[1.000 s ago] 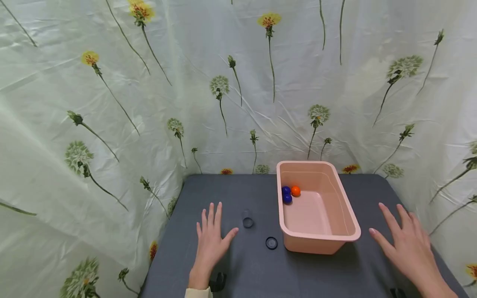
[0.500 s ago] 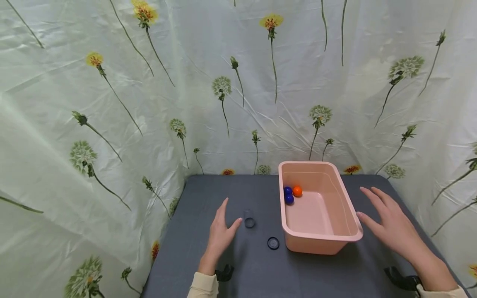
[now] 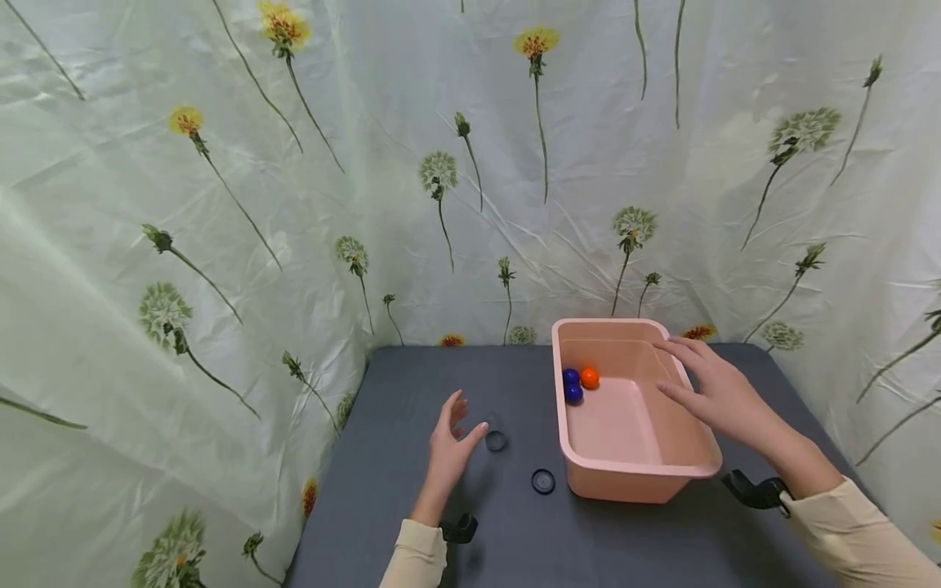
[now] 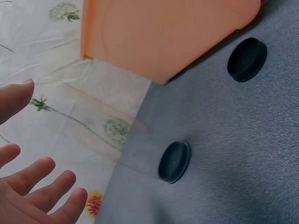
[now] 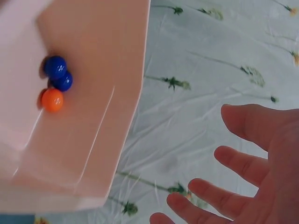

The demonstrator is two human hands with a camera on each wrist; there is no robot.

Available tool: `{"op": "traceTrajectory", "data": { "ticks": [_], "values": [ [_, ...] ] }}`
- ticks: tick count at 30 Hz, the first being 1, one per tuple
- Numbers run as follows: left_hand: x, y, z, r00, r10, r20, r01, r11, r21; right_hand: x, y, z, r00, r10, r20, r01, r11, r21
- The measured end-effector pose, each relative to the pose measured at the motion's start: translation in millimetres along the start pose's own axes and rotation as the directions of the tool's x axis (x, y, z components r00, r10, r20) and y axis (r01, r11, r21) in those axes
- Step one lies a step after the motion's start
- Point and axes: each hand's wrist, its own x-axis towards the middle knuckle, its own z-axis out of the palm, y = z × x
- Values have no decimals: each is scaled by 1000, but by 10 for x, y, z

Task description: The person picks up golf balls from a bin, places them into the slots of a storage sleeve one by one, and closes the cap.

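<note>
The grip of the left hand (image 3: 447, 449) is held wide, thumb and fingers parted, and nothing is held in it. Just beyond the thumb in the head view, a clear container (image 3: 492, 420) is seen on the tabletop (image 3: 426, 376); in the left wrist view a gap is shown between it and the fingers. The container is finished at one end by a round black end piece (image 4: 174, 162); whether it is stood up or laid down cannot be told.

The grip of the right hand (image 3: 716, 392) is likewise spread and unfilled, held over the right rim of a pink bin (image 3: 625, 483). Inside the bin, toward the far end of its left wall, one blue ball (image 3: 571, 376), a second blue ball (image 3: 573, 394) and an orange ball (image 3: 590, 378) are clustered.

Near the bin's near left corner, a black cap (image 3: 543, 482) is laid on the tabletop. Beyond everything, a pale sheet (image 3: 382, 106) printed with dandelions is hung. Both wrists are covered by cream sleeves (image 3: 417, 555).
</note>
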Motion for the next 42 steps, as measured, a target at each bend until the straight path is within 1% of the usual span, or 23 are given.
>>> {"op": "traceTrajectory", "data": {
  "ticks": [3,7,11,15,19,22,24,27,28,31,32,34,37,40,42],
  "values": [
    [30,-47,64,1000,-20,11,20,1000,-4,160,-61,40,999,-25,27,25,1000,6],
    [79,-101,143,1000,-18,15,19,1000,-12,369,-96,134,995,-65,70,63,998,31],
    [101,-134,204,999,-35,38,35,999,-7,530,-114,287,987,-125,100,120,992,47],
    [124,-170,235,997,-51,60,51,999,5,686,-134,450,977,-164,136,157,986,65],
    [147,-186,250,995,-60,74,60,998,-6,825,-113,592,969,-157,189,141,986,94],
    [160,-200,255,995,-57,77,59,998,-12,929,-77,696,960,-152,236,120,982,144],
    [165,-222,260,996,-53,76,54,998,-11,998,-40,764,952,-153,267,108,978,177],
    [167,-253,271,995,-47,83,48,999,-6,1099,17,868,943,-137,304,68,971,228],
    [168,-266,275,996,-35,87,35,999,4,1130,40,899,939,-141,312,66,969,240],
    [165,-299,295,995,-21,100,19,1000,23,1204,99,1006,928,-126,350,28,962,271],
    [163,-312,303,994,-18,104,16,1000,22,1223,121,1042,924,-122,364,19,961,275],
    [156,-334,321,994,-13,111,11,1000,20,1260,172,1114,912,-132,389,26,963,268],
    [144,-361,346,993,-21,114,21,1000,-5,1320,241,1199,896,-140,422,21,962,274],
    [146,-384,356,995,-9,104,12,1000,-25,1386,301,1261,889,-161,428,44,962,269],
    [155,-385,362,996,0,95,4,999,-41,1426,334,1285,887,-158,434,57,970,238]
  ]
}}
